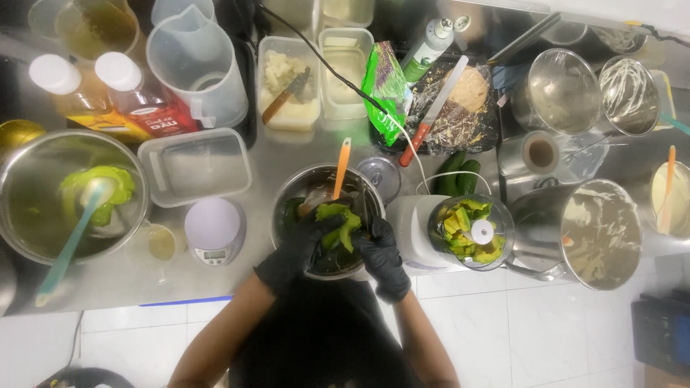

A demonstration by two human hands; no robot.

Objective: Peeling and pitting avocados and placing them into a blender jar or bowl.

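Seen from overhead, two black-gloved hands work over a metal bowl on a steel counter. Left hand and right hand both close around an avocado piece held above the bowl. Beside it stands a chopper full of avocado; slippery flesh could slide from the gloves onto the floor

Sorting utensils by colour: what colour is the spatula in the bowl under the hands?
Orange spatula, seen in the head view.

A crumpled green packet lies at the desk's back, beside two white-capped bottles with red labels far left. A round white scale shows a small grey screen.
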